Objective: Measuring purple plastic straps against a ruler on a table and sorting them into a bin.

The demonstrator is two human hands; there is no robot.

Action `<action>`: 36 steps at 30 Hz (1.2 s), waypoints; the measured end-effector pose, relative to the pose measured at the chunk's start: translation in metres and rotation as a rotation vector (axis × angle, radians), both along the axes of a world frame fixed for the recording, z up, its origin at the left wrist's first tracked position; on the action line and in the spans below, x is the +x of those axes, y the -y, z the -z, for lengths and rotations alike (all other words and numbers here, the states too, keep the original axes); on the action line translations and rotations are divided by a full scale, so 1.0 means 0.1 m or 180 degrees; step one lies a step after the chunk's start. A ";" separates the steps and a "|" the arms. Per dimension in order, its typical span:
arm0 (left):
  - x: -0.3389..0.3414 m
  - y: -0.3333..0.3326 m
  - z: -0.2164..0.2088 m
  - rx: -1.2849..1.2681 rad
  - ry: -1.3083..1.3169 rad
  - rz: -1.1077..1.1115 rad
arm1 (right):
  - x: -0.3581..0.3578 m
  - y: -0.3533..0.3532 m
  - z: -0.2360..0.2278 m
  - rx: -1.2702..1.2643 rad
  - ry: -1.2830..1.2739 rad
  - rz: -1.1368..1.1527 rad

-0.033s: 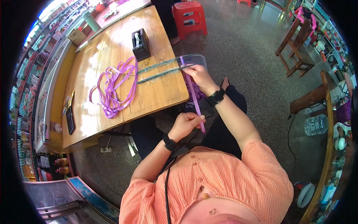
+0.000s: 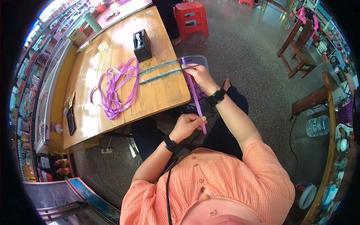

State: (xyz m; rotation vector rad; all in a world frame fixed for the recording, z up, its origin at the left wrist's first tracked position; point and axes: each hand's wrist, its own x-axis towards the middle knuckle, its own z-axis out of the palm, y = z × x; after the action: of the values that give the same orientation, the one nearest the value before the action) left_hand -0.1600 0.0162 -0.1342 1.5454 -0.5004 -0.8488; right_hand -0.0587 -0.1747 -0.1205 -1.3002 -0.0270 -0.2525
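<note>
Barely changed: left hand (image 2: 186,125) still pinching purple ribbon (image 2: 195,97); right hand (image 2: 201,76), at twelve o'clock, gripping its upper end.

Purple ribbon (image 2: 195,97); tan wooden table (image 2: 157,93); black dispenser (image 2: 142,45); red stool (image 2: 190,18); orange striped shirt (image 2: 232,180).

A person in an orange striped button-front top with short sleeves, a black watch on each of 2 wrists, dark trousers.
</note>
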 end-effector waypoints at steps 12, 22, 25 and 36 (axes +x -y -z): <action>-0.01 0.00 0.06 0.0014 0.0097 0.0063 | 0.13 -0.04 -0.01 -0.0036 -0.0088 0.0356; -0.20 -0.21 -0.39 0.0176 0.1365 0.0496 | -0.49 -0.06 -0.26 -0.0630 -0.0768 -0.0138; -0.28 -0.26 -0.55 0.0241 0.1793 0.0894 | -0.61 -0.04 -0.33 -0.0721 -0.0922 -0.0194; -0.33 -0.26 -1.06 0.0289 0.0329 0.0970 | -1.61 0.03 -0.59 -0.3124 0.1408 0.0370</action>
State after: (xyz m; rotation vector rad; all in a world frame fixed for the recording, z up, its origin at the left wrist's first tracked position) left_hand -0.1934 0.0427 -0.0279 1.6260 -0.7965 -1.0385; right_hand -0.2199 -0.1774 -0.0614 -2.1952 -0.5049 -0.6760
